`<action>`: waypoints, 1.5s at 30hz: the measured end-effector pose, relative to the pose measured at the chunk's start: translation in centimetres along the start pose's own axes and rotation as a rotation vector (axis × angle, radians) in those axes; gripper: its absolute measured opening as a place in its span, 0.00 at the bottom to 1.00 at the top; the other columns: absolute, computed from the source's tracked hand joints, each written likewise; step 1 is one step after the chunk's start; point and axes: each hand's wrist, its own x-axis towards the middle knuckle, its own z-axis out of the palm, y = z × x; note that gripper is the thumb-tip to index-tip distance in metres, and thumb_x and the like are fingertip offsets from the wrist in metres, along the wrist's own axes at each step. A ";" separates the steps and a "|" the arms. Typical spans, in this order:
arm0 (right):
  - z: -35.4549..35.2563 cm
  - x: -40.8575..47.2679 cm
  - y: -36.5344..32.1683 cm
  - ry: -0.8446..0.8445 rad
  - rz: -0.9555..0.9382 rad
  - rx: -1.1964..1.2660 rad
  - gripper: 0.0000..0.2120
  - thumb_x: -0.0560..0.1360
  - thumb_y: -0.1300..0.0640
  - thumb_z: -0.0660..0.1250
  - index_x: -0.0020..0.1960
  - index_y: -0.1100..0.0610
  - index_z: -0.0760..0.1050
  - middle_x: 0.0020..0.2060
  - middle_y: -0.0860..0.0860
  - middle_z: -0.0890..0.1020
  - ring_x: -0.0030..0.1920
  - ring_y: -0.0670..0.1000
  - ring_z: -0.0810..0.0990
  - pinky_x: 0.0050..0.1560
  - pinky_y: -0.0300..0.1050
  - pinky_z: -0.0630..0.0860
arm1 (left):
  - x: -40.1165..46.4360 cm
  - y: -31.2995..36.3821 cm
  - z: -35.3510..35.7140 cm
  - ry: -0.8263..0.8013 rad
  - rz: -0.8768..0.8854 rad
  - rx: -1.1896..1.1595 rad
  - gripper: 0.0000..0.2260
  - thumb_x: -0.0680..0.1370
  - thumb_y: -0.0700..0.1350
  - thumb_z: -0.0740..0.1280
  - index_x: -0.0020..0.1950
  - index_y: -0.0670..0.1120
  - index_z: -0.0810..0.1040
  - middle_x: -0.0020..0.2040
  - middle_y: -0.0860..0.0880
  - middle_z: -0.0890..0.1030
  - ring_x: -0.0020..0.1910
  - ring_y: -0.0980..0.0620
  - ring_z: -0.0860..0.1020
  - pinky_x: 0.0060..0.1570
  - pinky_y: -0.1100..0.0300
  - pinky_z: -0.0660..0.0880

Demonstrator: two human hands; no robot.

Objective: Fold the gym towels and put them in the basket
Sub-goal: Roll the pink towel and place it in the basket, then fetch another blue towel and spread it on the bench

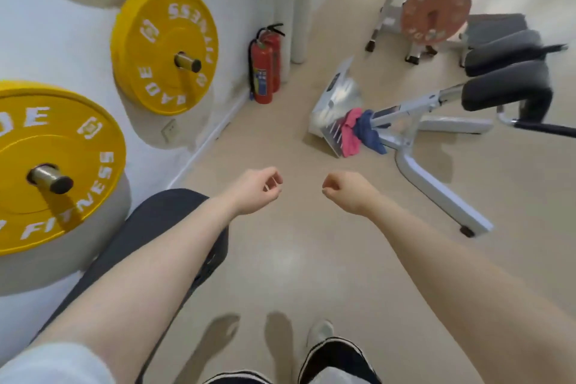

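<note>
Both bare forearms reaching forward over beige glossy floor [280, 259], neither touching anything. Left hand [254, 188] hovering mid-frame, fingers curling loosely inward, holding nothing. Right hand [349, 192] hovering just beside it, fingers curling tighter into a loose fist, also holding nothing; hands apart, small gap between.

Crumpled pink gym towel [350, 132] and crumpled dark blue gym towel [369, 131] lying unfolded, touching each other, draping against white slatted plastic basket [335, 100] that is tipping over on floor beside white metal frame of grey-padded bench [436, 184]. All well ahead of hands. Cannot tell if towels sitting inside basket or just against it.

Two yellow round weight plates with white lettering [165, 47] hanging on pegs on white wall at left. Two red fire extinguishers [265, 67] standing by wall corner. Reddish-brown round weight plate [436, 14] sitting on white rack far back. Dark rounded pad [165, 227] showing under left forearm. Dark shoe with white trim [336, 358] at bottom edge.
</note>
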 end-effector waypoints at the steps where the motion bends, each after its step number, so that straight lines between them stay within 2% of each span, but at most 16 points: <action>1: -1.6 0.0 2.6 0.006 0.039 0.015 0.12 0.77 0.57 0.60 0.55 0.61 0.77 0.55 0.57 0.80 0.58 0.58 0.76 0.55 0.46 0.71 | 2.1 2.1 0.9 -0.022 0.015 0.000 0.10 0.78 0.44 0.61 0.58 0.43 0.74 0.50 0.48 0.78 0.49 0.49 0.77 0.47 0.62 0.70; 4: -5.8 0.8 9.4 0.031 0.113 0.046 0.12 0.77 0.58 0.60 0.55 0.62 0.77 0.55 0.57 0.80 0.57 0.57 0.76 0.55 0.45 0.70 | 8.0 7.2 2.6 -0.057 0.052 -0.002 0.09 0.78 0.44 0.62 0.57 0.43 0.74 0.51 0.46 0.79 0.46 0.50 0.75 0.46 0.63 0.68; 7: -9.1 2.1 14.8 0.046 0.165 0.074 0.12 0.77 0.58 0.59 0.55 0.62 0.76 0.55 0.58 0.80 0.56 0.57 0.76 0.54 0.45 0.70 | 13.5 11.1 3.3 -0.072 0.067 -0.048 0.08 0.78 0.43 0.61 0.56 0.45 0.74 0.51 0.48 0.79 0.45 0.50 0.77 0.46 0.60 0.71; 10: -11.9 4.6 19.4 0.077 0.206 0.102 0.13 0.78 0.58 0.59 0.58 0.61 0.75 0.58 0.56 0.78 0.58 0.56 0.75 0.55 0.43 0.68 | 19.6 14.3 3.5 -0.070 0.095 -0.080 0.06 0.78 0.43 0.62 0.53 0.48 0.74 0.48 0.50 0.78 0.44 0.51 0.77 0.45 0.59 0.72; 13: -14.6 9.2 23.7 0.104 0.227 0.099 0.13 0.78 0.58 0.60 0.59 0.60 0.75 0.55 0.54 0.75 0.60 0.55 0.73 0.54 0.41 0.66 | 26.7 16.6 3.8 -0.055 0.134 -0.113 0.05 0.77 0.41 0.62 0.50 0.49 0.74 0.44 0.51 0.78 0.41 0.52 0.77 0.41 0.61 0.70; 16: -17.1 15.9 27.9 0.084 0.249 0.098 0.13 0.77 0.56 0.61 0.59 0.59 0.75 0.60 0.57 0.73 0.60 0.56 0.73 0.56 0.42 0.68 | 35.4 17.6 4.6 -0.087 0.136 -0.128 0.06 0.77 0.41 0.61 0.52 0.47 0.74 0.42 0.52 0.78 0.40 0.53 0.77 0.38 0.66 0.70; 18: -19.5 21.5 30.8 0.073 0.258 0.069 0.13 0.78 0.56 0.60 0.59 0.60 0.74 0.60 0.57 0.73 0.60 0.56 0.72 0.57 0.43 0.68 | 42.6 18.1 4.9 -0.109 0.127 -0.127 0.07 0.78 0.41 0.60 0.54 0.47 0.74 0.42 0.53 0.76 0.39 0.54 0.76 0.36 0.66 0.69; 21: -23.8 30.9 35.0 0.037 0.287 0.053 0.13 0.78 0.58 0.59 0.57 0.64 0.75 0.58 0.61 0.75 0.58 0.59 0.73 0.57 0.46 0.69 | 54.0 19.1 4.4 -0.124 0.099 -0.129 0.05 0.77 0.41 0.60 0.49 0.48 0.74 0.41 0.53 0.75 0.39 0.54 0.73 0.36 0.65 0.68; 24: -27.2 39.8 38.3 -0.087 0.318 0.014 0.15 0.78 0.60 0.57 0.57 0.68 0.75 0.56 0.65 0.77 0.58 0.61 0.74 0.56 0.49 0.71 | 63.9 19.7 3.1 -0.150 0.034 -0.139 0.05 0.77 0.41 0.60 0.44 0.50 0.72 0.39 0.54 0.75 0.37 0.55 0.73 0.35 0.66 0.67; 28: -30.0 49.9 42.3 -0.208 0.286 -0.072 0.15 0.79 0.61 0.54 0.59 0.67 0.74 0.58 0.63 0.76 0.58 0.60 0.74 0.55 0.47 0.69 | 75.1 19.7 2.7 -0.184 -0.017 -0.134 0.04 0.77 0.41 0.60 0.47 0.48 0.73 0.41 0.51 0.76 0.36 0.54 0.72 0.35 0.64 0.68; 31: -28.9 56.4 45.9 -0.323 0.258 -0.133 0.15 0.79 0.57 0.56 0.61 0.63 0.71 0.60 0.60 0.73 0.60 0.59 0.73 0.56 0.47 0.70 | 82.3 18.9 3.7 -0.262 -0.042 -0.070 0.08 0.77 0.40 0.60 0.54 0.44 0.75 0.48 0.48 0.78 0.45 0.50 0.75 0.46 0.61 0.71; 34: -26.0 63.3 50.3 -0.408 0.239 -0.177 0.15 0.78 0.55 0.56 0.61 0.61 0.69 0.60 0.59 0.72 0.60 0.59 0.72 0.58 0.51 0.73 | 89.2 16.6 6.0 -0.283 -0.087 -0.066 0.09 0.78 0.41 0.59 0.56 0.44 0.74 0.55 0.46 0.79 0.52 0.47 0.77 0.54 0.57 0.73; 36: -23.5 68.2 53.3 -0.427 0.223 -0.192 0.14 0.78 0.56 0.57 0.61 0.62 0.68 0.59 0.59 0.72 0.60 0.59 0.72 0.57 0.51 0.72 | 93.2 14.2 8.3 -0.265 -0.131 -0.076 0.09 0.78 0.41 0.59 0.56 0.44 0.74 0.54 0.47 0.79 0.52 0.47 0.77 0.54 0.56 0.73; 41: -14.5 80.8 60.9 -0.428 0.169 -0.246 0.14 0.78 0.58 0.55 0.63 0.59 0.67 0.61 0.56 0.71 0.64 0.57 0.68 0.59 0.51 0.69 | 102.7 5.8 17.6 -0.183 -0.243 -0.116 0.07 0.78 0.40 0.59 0.52 0.45 0.74 0.51 0.48 0.79 0.48 0.50 0.75 0.45 0.60 0.70; 45: -6.9 88.4 66.5 -0.350 0.108 -0.297 0.17 0.78 0.57 0.55 0.66 0.58 0.65 0.70 0.55 0.63 0.70 0.56 0.60 0.65 0.53 0.65 | 109.1 -0.8 26.0 -0.043 -0.375 -0.212 0.07 0.77 0.40 0.60 0.53 0.45 0.76 0.48 0.48 0.81 0.44 0.51 0.76 0.46 0.61 0.70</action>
